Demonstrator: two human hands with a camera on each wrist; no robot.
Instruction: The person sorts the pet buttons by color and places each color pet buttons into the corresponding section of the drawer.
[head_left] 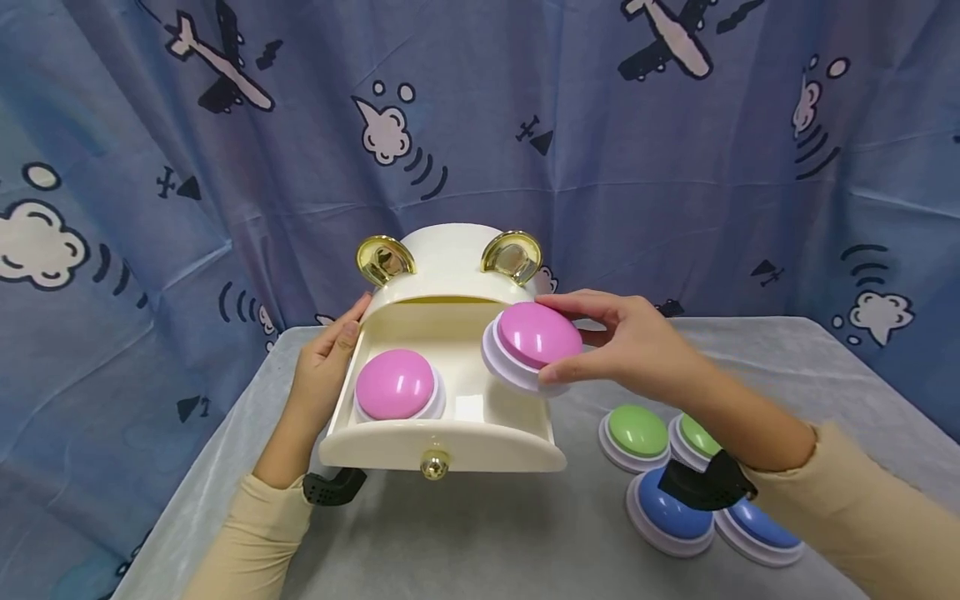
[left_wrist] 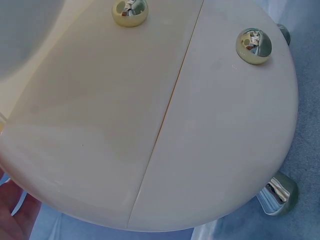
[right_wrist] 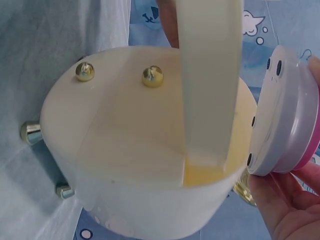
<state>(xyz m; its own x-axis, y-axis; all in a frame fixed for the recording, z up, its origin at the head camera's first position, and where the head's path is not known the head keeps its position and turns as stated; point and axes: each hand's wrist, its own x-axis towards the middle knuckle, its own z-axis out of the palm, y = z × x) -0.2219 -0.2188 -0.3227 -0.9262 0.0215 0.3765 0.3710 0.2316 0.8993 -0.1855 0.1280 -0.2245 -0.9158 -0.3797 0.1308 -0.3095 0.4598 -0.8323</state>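
A cream storage box (head_left: pixel 450 258) with gold ear-shaped pieces has its upper drawer (head_left: pixel 442 446) pulled out. One pink push button (head_left: pixel 395 385) sits in the drawer's left half. My left hand (head_left: pixel 322 367) holds the box's left side, thumb toward me; only a few fingers show at the corner of the left wrist view. With thumb and fingers, my right hand (head_left: pixel 626 342) pinches a second pink push button (head_left: pixel 538 336), tilted above the drawer's right half. In the right wrist view that button's white base (right_wrist: pixel 272 115) shows small dark dots underneath.
Green push buttons (head_left: pixel 637 431) and blue push buttons (head_left: pixel 675 504) lie on the grey-covered table (head_left: pixel 465 542) to the right, partly under my right forearm. Behind the table hangs a blue curtain (head_left: pixel 480 100) printed with planes. Gold knobs (left_wrist: pixel 254 46) stick out from the box fronts.
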